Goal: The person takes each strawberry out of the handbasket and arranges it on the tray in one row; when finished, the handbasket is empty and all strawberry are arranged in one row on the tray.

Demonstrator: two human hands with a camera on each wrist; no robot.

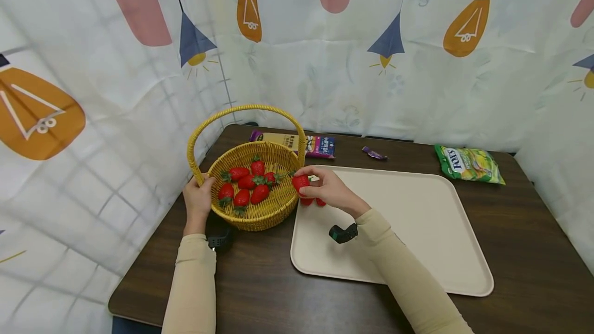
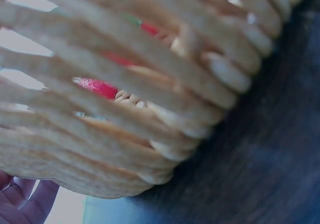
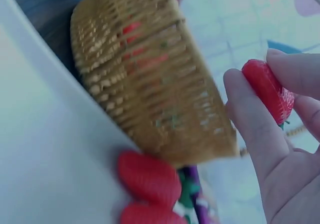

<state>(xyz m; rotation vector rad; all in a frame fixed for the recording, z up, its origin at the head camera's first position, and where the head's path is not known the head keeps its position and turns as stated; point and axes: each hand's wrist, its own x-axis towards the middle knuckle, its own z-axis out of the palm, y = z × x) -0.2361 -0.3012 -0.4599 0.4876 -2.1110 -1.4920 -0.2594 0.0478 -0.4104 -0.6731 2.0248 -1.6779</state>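
Note:
A yellow woven basket (image 1: pixel 252 224) with a tall arched handle stands at the left of the table, several red strawberries (image 1: pixel 260 194) lying inside it. My left hand (image 1: pixel 198 202) grips the basket's left side near the foot of the handle. In the left wrist view the weave (image 2: pixel 125 84) hides most of that hand. Between thumb and fingers, my right hand (image 1: pixel 335 190) pinches a strawberry (image 3: pixel 267 90) just beyond the basket's right rim, above the tray's left edge. Below it, two strawberries (image 3: pixel 150 179) lie on the beige tray (image 1: pixel 399 220) close to the basket.
Behind the basket lies a purple and gold snack packet (image 1: pixel 320 146). A small purple wrapped candy (image 1: pixel 374 153) is near the table's back edge. A green FOX'S bag (image 1: pixel 469 165) rests at the back right. Patterned curtains (image 1: pixel 315 66) enclose the dark wooden table (image 1: pixel 269 287).

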